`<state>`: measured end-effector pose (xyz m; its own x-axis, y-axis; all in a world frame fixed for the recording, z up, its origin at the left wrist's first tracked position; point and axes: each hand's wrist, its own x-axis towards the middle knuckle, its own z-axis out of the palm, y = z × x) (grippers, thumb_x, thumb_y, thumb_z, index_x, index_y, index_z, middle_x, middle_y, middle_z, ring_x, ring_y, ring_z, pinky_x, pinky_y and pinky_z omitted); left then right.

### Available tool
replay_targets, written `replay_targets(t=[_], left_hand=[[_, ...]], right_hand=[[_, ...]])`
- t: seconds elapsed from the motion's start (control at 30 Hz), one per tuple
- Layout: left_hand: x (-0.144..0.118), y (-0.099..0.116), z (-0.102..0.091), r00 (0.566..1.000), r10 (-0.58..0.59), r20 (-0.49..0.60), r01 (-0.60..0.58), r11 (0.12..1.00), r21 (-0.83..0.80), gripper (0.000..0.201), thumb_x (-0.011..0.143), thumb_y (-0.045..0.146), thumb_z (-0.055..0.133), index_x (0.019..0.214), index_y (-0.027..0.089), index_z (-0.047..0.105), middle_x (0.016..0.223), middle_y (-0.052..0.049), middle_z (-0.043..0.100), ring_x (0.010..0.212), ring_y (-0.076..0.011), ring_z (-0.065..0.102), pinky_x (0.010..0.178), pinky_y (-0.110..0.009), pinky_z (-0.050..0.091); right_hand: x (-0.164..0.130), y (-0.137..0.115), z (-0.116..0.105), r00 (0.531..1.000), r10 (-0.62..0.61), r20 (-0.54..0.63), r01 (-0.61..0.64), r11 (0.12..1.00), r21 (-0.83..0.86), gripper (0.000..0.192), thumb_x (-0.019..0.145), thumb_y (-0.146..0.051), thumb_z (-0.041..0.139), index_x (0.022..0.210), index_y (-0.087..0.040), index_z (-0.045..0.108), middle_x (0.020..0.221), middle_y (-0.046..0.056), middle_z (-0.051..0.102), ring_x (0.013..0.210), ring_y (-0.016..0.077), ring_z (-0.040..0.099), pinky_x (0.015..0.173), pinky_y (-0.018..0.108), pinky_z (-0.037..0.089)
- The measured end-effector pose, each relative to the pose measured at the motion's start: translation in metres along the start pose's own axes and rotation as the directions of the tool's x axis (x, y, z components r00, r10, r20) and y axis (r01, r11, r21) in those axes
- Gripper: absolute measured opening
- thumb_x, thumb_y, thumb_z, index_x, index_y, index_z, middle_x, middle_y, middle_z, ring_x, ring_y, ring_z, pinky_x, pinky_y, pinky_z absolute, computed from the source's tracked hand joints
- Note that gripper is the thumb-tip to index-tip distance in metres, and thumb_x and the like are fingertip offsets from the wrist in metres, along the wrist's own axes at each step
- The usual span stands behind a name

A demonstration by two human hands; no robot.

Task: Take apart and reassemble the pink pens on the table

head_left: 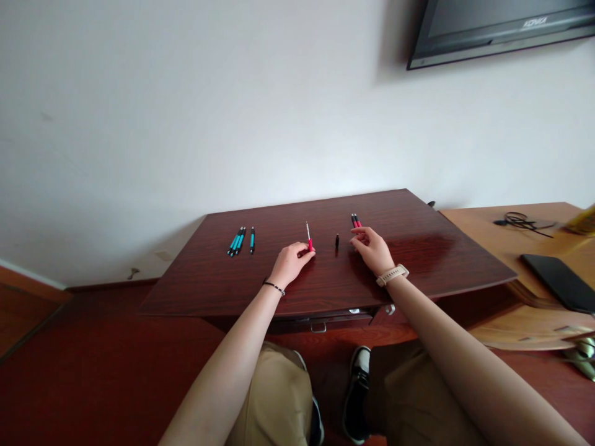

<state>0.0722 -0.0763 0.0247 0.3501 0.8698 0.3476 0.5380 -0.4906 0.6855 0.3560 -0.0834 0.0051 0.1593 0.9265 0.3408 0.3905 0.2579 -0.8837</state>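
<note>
My left hand (pixel 292 262) pinches the red barrel of a disassembled pen (pixel 310 244) above the dark table. From that barrel a thin white refill (pixel 307 230) sticks out, pointing away from me. A small black pen part (pixel 337 241) is on the tabletop between my two hands. My right hand (pixel 373 250) hovers by the red pens (pixel 356 220) with thumb and fingers apart; it partly covers them, and whether a fingertip touches them I cannot tell. Off to the left lie several turquoise pens (pixel 237 241), and a single turquoise pen (pixel 252 240) is beside them.
The dark wooden table (pixel 195 272) backs against a white wall, with a drawer handle (pixel 318 327) below its front edge. At right, a lighter wooden desk (pixel 483 226) bears a black cable (pixel 523 222) and a flat black device (pixel 560 282). A television (pixel 502 37) hangs above.
</note>
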Motion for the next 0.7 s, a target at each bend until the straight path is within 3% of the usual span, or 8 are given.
replay_targets(t=[0.4,0.7], left_hand=[[0.0,0.0,0.0,1.0,0.007,0.011,-0.007,1.0,-0.005,0.014,0.099,0.033,0.07,0.103,0.024,0.08,0.113,-0.006,0.081,0.102,-0.0234,0.076,0.092,-0.035,0.059],[0.001,-0.002,0.001,1.0,0.014,0.003,-0.014,1.0,0.017,0.013,0.098,0.032,0.071,0.101,0.024,0.081,0.111,-0.006,0.081,0.101,-0.023,0.076,0.093,-0.034,0.058]], right_hand=[[-0.004,-0.006,0.002,0.998,-0.015,0.064,0.02,0.997,-0.08,0.03,0.089,-0.036,0.066,0.115,-0.023,0.073,0.094,0.006,0.078,0.087,0.026,0.072,0.088,0.043,0.055],[0.0,-0.009,0.01,0.994,-0.034,0.105,0.051,0.985,-0.166,0.036,0.091,-0.041,0.068,0.122,-0.023,0.07,0.083,0.002,0.072,0.075,0.0227,0.067,0.077,0.037,0.051]])
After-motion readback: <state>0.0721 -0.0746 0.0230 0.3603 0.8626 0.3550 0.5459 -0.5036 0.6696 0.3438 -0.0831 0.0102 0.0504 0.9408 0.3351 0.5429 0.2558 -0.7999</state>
